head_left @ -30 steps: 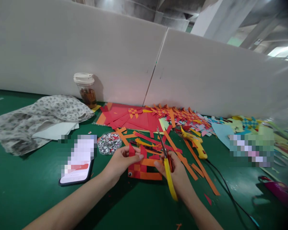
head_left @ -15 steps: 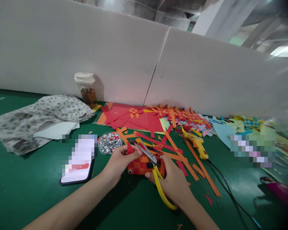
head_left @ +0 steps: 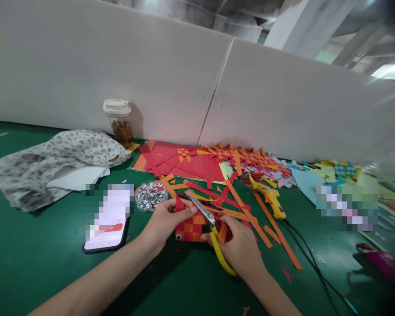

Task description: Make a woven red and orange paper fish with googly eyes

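Observation:
My left hand (head_left: 166, 219) pinches the top of a small woven paper fish (head_left: 189, 229) made of red and orange strips, with a googly eye at its lower left. My right hand (head_left: 242, 248) is closed on yellow-handled scissors (head_left: 213, 235), whose blades point up and left over the fish's right side. Both hands are low over the green table (head_left: 52, 272), close together.
A phone (head_left: 107, 228) lies left of my hands, with a round dish of googly eyes (head_left: 150, 195) behind it. Loose red and orange strips (head_left: 243, 210), a yellow glue gun (head_left: 270, 199) with its black cord, a lidded cup (head_left: 120, 123), a patterned cloth (head_left: 52, 158) and white partition boards surround the spot.
The scissors swung from pointing straight up to leaning left across the fish's right edge. My right hand moved slightly left and closer to the fish. My left hand kept its grip.

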`<state>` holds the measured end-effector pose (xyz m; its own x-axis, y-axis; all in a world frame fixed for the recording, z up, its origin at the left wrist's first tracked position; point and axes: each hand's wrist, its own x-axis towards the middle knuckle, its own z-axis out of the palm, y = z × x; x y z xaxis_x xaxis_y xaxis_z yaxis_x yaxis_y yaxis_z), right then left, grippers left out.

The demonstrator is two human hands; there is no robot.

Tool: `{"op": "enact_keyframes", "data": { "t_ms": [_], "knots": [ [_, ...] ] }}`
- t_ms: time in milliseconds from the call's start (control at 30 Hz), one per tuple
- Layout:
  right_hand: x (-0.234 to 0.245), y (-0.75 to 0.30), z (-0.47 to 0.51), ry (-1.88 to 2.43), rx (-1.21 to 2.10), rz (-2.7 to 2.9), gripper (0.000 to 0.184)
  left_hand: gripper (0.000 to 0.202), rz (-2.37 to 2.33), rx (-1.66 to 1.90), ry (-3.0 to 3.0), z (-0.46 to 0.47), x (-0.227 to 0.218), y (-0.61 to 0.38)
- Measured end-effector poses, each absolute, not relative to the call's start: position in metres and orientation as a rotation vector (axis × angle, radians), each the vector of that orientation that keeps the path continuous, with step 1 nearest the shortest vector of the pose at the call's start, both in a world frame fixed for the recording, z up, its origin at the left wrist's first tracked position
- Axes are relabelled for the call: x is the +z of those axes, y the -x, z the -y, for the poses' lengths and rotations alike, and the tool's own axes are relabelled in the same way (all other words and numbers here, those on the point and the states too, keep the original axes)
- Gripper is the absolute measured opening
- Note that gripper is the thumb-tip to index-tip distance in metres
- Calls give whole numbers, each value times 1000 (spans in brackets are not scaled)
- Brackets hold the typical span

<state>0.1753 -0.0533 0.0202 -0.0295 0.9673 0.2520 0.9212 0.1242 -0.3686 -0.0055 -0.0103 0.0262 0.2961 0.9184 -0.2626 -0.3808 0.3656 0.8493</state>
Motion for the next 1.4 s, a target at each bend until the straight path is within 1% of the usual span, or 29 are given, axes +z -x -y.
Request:
{"op": "enact_keyframes", "data": {
  "t_ms": [133,367,533,633,700,867,933,1400],
  "knots": [
    [20,-175,52,1819,154,1899,28,19,-903,982,-754,11,25,5],
    [18,-186,50,1830,361,1686,29,19,-939,1003,-743,7,24,7],
    [10,-189,47,1724,582,1580,31,19,-985,1005,-704,5,22,8],
    [9,-188,47,1686,633,1514,32,19,-999,1005,-699,5,22,8],
    [11,-188,48,1716,580,1552,30,19,-986,997,-699,6,22,8],
    [19,-182,52,1970,209,1828,29,19,-940,1002,-710,6,23,8],
    [21,-178,54,2011,124,1906,31,20,-923,1006,-729,7,23,8],
    [20,-172,57,1957,39,2021,33,16,-868,1005,-753,11,27,7]
  ]
}}
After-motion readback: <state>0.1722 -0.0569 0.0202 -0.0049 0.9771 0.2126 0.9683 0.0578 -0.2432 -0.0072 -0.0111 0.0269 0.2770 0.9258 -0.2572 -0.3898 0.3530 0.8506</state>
